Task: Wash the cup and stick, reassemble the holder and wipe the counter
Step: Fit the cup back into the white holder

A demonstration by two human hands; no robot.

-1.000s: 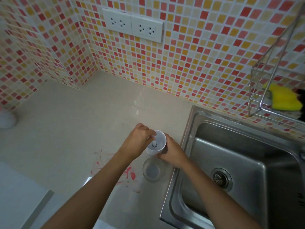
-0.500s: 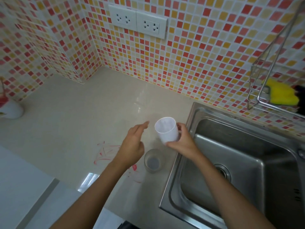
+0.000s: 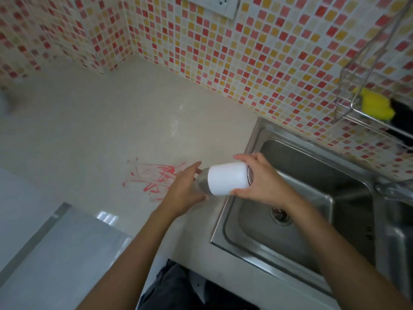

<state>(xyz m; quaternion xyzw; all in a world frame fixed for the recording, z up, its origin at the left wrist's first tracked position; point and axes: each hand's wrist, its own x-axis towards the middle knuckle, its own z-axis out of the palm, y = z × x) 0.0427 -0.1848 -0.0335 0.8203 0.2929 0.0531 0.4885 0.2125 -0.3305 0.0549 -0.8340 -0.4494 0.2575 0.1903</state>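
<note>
counter [image 3: 93, 121] — one cup [image 3: 228, 179], two hands

The cup [image 3: 228, 179] is plain white, with a grey metallic band at its 9 o'clock end. The surface [image 3: 89, 130] is pale cream, marked with red scribbles [image 3: 154, 179]. The wall [image 3: 268, 63] is a mosaic of red, pink, orange, yellow and white squares. The sink [image 3: 312, 198] is silver steel. A yellow sponge [image 3: 376, 105] sits at 2 o'clock.

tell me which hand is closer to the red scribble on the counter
Left. The left hand sits right beside the red scribble, at its right edge; the right hand is farther right, gripping the white cup by the sink.
</note>
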